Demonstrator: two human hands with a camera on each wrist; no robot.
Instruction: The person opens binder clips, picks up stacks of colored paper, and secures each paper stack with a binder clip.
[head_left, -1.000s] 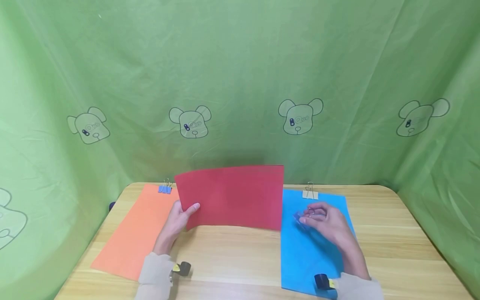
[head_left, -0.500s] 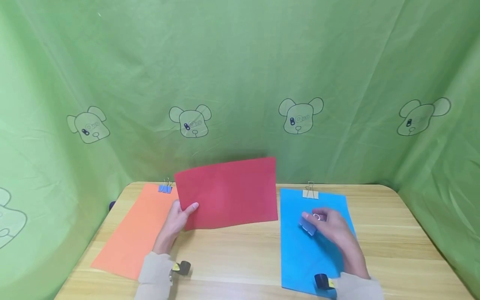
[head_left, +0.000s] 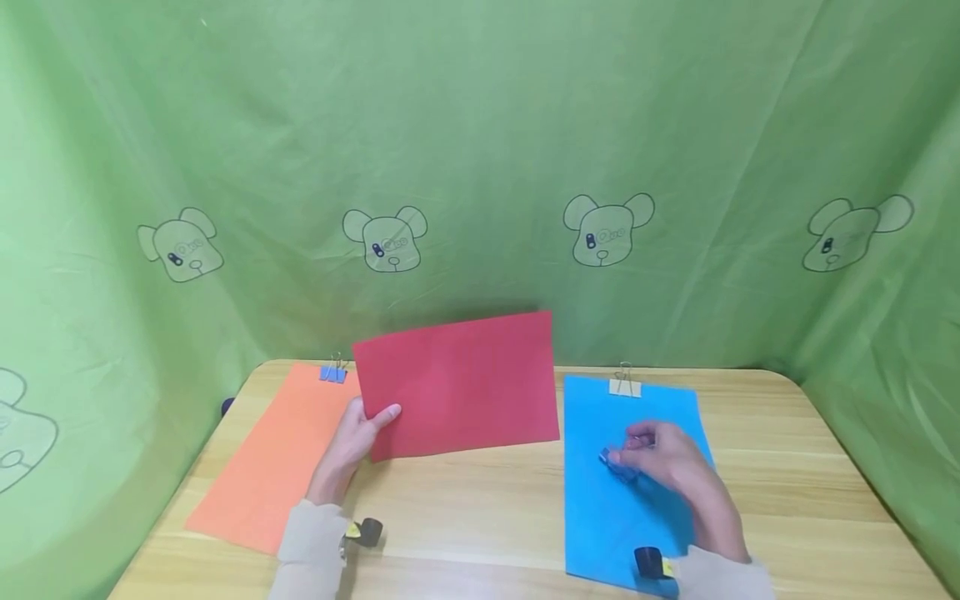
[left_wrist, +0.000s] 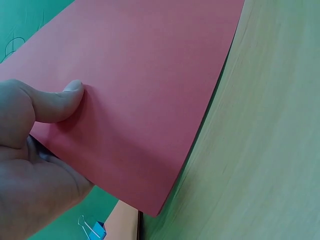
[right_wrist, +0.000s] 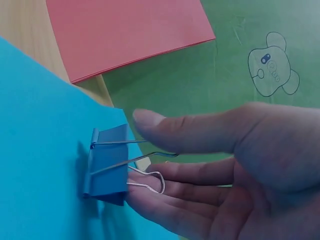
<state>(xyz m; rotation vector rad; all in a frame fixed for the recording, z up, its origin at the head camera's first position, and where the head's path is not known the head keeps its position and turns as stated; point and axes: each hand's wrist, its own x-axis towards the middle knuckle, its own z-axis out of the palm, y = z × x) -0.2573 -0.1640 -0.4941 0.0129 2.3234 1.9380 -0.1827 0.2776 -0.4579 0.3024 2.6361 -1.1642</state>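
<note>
My left hand (head_left: 356, 437) grips the lower left corner of red paper (head_left: 465, 383), thumb on the near face. The paper is held up on its long side above the table, its right end slightly higher. Layered edges show in the right wrist view. In my right hand (head_left: 667, 458) is a blue binder clip (right_wrist: 109, 162), held near its wire handles between thumb and fingers. The clip hovers over blue paper (head_left: 600, 525), apart from the red paper. Its jaws are together, with nothing between them that I can see.
Orange paper (head_left: 258, 467) lies at the left, a blue binder clip (head_left: 333, 375) on its far edge. A cream binder clip (head_left: 625, 388) sits on the blue paper's far edge. Green cloth (head_left: 480, 150) hangs behind the wooden table (head_left: 795, 483).
The red paper's right end has swung up and a little left, away from the blue paper. The binder clip has turned in my right hand, which has come slightly nearer.
</note>
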